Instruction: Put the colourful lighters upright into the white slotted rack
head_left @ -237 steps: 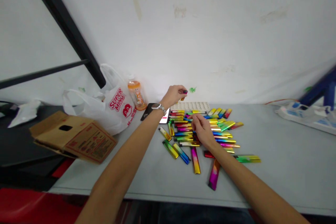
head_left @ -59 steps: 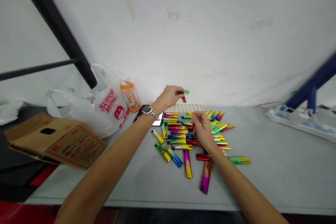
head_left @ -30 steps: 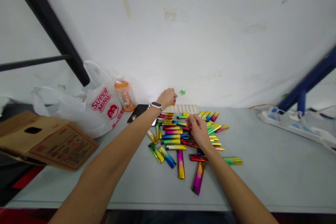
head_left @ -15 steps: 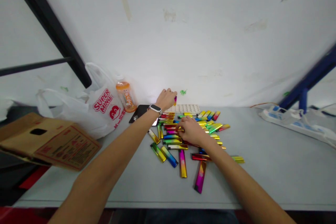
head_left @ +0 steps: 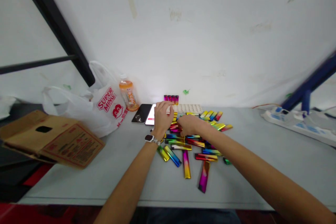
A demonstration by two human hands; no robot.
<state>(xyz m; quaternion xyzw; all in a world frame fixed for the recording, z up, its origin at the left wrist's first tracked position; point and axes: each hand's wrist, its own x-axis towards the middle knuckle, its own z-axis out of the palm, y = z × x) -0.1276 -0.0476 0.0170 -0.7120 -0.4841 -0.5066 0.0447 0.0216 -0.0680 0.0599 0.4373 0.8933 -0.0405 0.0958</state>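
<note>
A pile of shiny cigarette lighters [head_left: 187, 159] in purple, yellow, red, blue and green lies on the grey table. Several purple lighters [head_left: 171, 99] stand upright in a row at the left end of a white tray with holes [head_left: 187, 107] against the wall. My left hand [head_left: 163, 117], wearing a watch, is above the left side of the pile, thumb and forefinger curved apart with nothing visible between them. My right hand [head_left: 193, 125] is closed over the middle of the pile. Its fingertips point down among the lighters, and what they grip is hidden.
Two phones, one dark [head_left: 142, 113] and one with a lit screen [head_left: 150, 115], lie left of the pile. Behind them stands an orange drink bottle [head_left: 129, 94]. A white plastic bag [head_left: 105, 112] and cardboard box [head_left: 70, 143] are at left, a power strip [head_left: 296, 124] at right.
My left hand has come back from the tray toward the pile, leaving the purple lighter it held standing in the row. My right hand stays over the pile, now more curled.
</note>
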